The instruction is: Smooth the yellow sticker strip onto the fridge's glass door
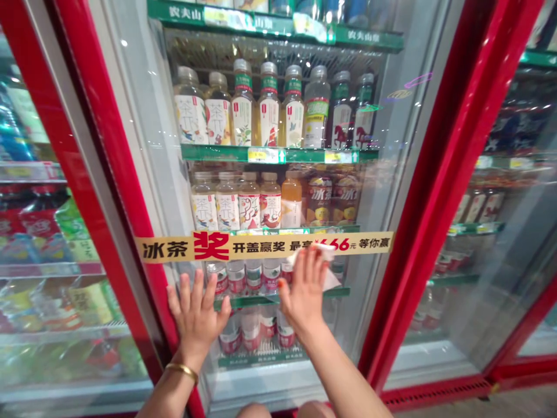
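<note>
Two bare grips of mine reach toward a tall clear glass door [383, 191] set in a glossy red frame [113, 157]. My left grip [195, 316] is spread wide, back toward me, thumb out to the right, just below the left end of a long cream paper strip [256, 247] with black and red lettering; whether its palm truly touches the glass I cannot tell. A gold-coloured smooth bangle [183, 369] circles that wrist.

My right grip [304, 290] is stretched out flat, fingers pointing up and close together, thumb apart, over a thin white cloth or tissue [333, 281]. The white piece lies against the glass beneath my fingers, partly covering the strip's right portion, and one corner sticks out to the right below the strip.

Behind the door, clear plastic bottles with white labels [267, 119] stand upright on a shelf with a green front edge [300, 154]. Under them are more bottles, among them an orange-filled clear one [291, 197] beside two dark-labelled bottles [319, 200].
</note>
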Demonstrator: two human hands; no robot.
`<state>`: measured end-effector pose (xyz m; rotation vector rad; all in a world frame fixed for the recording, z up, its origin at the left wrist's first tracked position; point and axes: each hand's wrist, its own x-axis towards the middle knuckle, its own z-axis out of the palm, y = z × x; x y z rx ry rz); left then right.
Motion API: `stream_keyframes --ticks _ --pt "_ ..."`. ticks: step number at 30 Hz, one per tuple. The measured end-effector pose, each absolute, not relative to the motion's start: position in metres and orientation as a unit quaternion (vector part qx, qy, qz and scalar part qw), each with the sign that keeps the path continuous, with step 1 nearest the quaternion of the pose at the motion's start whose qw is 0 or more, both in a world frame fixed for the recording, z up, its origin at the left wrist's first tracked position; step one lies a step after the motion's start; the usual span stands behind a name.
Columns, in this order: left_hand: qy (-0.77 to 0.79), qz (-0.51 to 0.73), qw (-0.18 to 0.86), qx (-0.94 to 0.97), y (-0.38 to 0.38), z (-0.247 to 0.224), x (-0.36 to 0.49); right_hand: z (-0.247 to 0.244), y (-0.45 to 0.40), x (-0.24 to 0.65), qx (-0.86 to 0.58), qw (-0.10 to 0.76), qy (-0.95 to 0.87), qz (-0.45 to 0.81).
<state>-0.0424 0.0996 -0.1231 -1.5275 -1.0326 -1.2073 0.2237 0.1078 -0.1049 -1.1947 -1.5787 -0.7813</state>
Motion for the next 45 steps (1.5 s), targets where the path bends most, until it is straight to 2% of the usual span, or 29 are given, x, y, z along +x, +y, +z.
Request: stream_keyframes --ticks 2,4,8,11,14,17,21,24,29,32,37,42,45 --pt "-0.417 -0.487 0.454 -0.619 0.099 -0.122 -0.042 -0.116 0.101 0.204 -0.378 0.408 -0.746 -0.367" --pt "-0.417 -0.49 0.454 -0.617 0.098 -0.122 -0.042 -0.132 0.096 0.214 -0.337 0.376 -0.769 -0.392" --pt "-0.427 -0.499 0.443 -0.611 0.1 -0.124 -0.04 -0.126 0.098 0.255 -0.513 0.485 -0.627 -0.331" --pt "-0.43 -0.495 0.445 -0.61 0.102 -0.127 -0.042 -0.096 0.102 0.222 -0.554 0.544 -0.571 -0.267" --pt "-0.43 -0.491 0.439 -0.618 0.103 -0.13 -0.046 -0.082 0.099 0.161 -0.461 0.472 -0.698 -0.28" --pt "-0.429 -0.492 0.434 -0.62 0.104 -0.13 -0.047 -0.085 0.092 0.151 -0.393 0.4 -0.768 -0.31" --pt "-0.432 -0.495 0.433 -0.616 0.101 -0.128 -0.042 -0.095 0.082 0.201 -0.477 0.431 -0.688 -0.338" --pt "-0.431 -0.498 0.431 -0.617 0.1 -0.127 -0.04 -0.093 0.079 0.193 -0.531 0.465 -0.638 -0.307" --pt "-0.425 -0.5 0.42 -0.627 0.1 -0.129 -0.044 -0.085 0.079 0.138 -0.429 0.436 -0.731 -0.304" --pt "-0.432 -0.5 0.419 -0.624 0.099 -0.13 -0.043 -0.091 0.078 0.165 -0.437 0.425 -0.727 -0.316" --pt "-0.44 -0.501 0.418 -0.617 0.099 -0.13 -0.04 -0.097 0.073 0.183 -0.507 0.467 -0.663 -0.293" --pt "-0.427 -0.49 0.432 -0.625 0.099 -0.129 -0.047 -0.091 0.08 0.134 -0.398 0.404 -0.772 -0.286" --pt "-0.423 -0.491 0.438 -0.623 0.1 -0.129 -0.048 -0.099 0.09 0.185 -0.428 0.409 -0.745 -0.307"
